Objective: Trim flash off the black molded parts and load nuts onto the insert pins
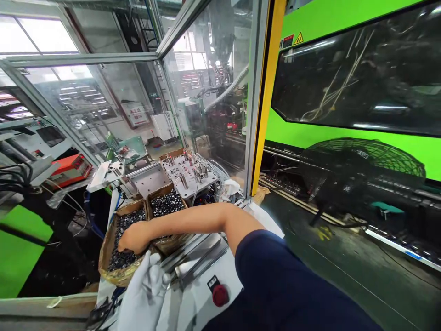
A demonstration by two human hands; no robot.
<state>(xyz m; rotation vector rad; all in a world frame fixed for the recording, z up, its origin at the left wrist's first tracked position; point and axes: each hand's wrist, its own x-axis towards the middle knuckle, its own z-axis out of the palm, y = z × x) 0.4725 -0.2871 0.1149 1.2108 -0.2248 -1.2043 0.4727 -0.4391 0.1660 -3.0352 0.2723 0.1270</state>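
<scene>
My bare right hand (135, 236) reaches across to the left, down into a cardboard box (120, 277) lined with yellowish film. The box holds many small dark and shiny metal parts (120, 261). Its fingers are bent together at the parts, and what they pinch is hidden. Close to the box's near side is my left hand (143, 292) in a white glove, palm turned up. Those fingers curl inward, and anything inside them is too small to make out. A second box of similar small parts (167, 203) stands just right of the first, partly behind my right forearm.
Behind the boxes stands a metal fixture plate (191, 172) with upright pins and cables. A red push button (220, 295) sits on the white table near me. A framed clear guard with a yellow post (267, 101) rises beyond. A black fan (358, 170) stands right.
</scene>
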